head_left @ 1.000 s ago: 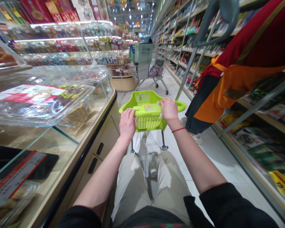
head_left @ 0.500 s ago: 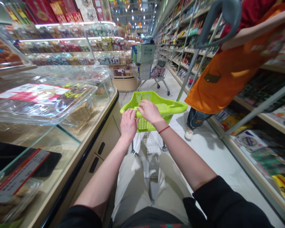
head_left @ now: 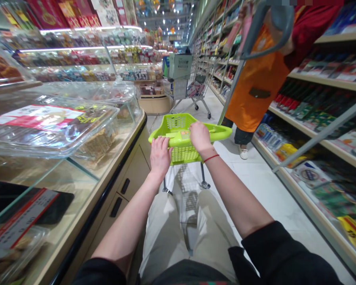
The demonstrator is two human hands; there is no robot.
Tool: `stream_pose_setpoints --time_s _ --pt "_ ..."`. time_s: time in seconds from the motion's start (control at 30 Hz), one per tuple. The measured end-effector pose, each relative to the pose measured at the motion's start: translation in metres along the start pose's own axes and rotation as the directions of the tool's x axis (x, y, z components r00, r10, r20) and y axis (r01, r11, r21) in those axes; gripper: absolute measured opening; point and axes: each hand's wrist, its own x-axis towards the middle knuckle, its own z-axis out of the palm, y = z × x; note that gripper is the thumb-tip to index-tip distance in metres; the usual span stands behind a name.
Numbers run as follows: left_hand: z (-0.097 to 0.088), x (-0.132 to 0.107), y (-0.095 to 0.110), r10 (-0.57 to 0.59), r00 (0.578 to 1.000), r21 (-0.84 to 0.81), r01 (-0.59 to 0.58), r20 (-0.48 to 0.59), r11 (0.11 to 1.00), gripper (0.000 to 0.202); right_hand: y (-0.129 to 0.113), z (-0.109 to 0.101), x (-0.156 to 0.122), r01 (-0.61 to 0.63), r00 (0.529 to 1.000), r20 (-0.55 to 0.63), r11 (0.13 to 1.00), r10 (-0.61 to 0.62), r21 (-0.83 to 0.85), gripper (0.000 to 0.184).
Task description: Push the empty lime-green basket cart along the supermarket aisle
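A small lime-green shopping cart (head_left: 182, 120) stands in the aisle just ahead of my legs. My left hand (head_left: 160, 154) is closed on the left part of the cart's handle bar (head_left: 222, 132). Further right on the same bar, my right hand (head_left: 199, 136) grips it with fingers curled over; a red string circles that wrist. The basket looks empty from here.
A glass display counter (head_left: 77, 158) with clear lidded food trays runs along my left. Stocked shelves (head_left: 320, 118) line the right. A person in an orange apron (head_left: 255, 87) stands on a metal ladder (head_left: 249, 55) close to the cart's right. A wire cart with boxes (head_left: 184, 79) stands farther down.
My right hand slid left along the handle, then back right a little. The person in the orange apron moved further down the aisle, away from me.
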Motion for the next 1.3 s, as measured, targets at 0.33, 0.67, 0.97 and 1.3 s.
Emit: stream_pose_setpoints --time_s 0.33,0.67,0.97,1.3 --pt "-0.001 0.002 -0.008 0.019 1.0 0.0 -0.019 0.01 1.0 0.035 -0.015 0.018 -0.006 0.234 0.972 -0.028 0.961 -0.232 0.149 0.032" --pt "0.002 0.002 -0.012 0.044 0.999 0.003 -0.044 0.011 0.999 0.033 0.067 -0.006 0.001 0.015 0.993 -0.12 0.994 -0.002 0.106 0.031" --pt "-0.001 0.008 0.022 0.08 0.984 0.085 -0.094 0.159 0.992 0.059 0.044 0.01 -0.009 -0.048 0.971 -0.224 0.988 0.08 0.148 0.033" --pt "0.009 0.013 0.028 0.031 0.994 0.045 -0.035 0.101 0.998 0.053 -0.027 0.051 -0.039 0.298 0.935 -0.269 0.924 -0.231 0.241 0.037"
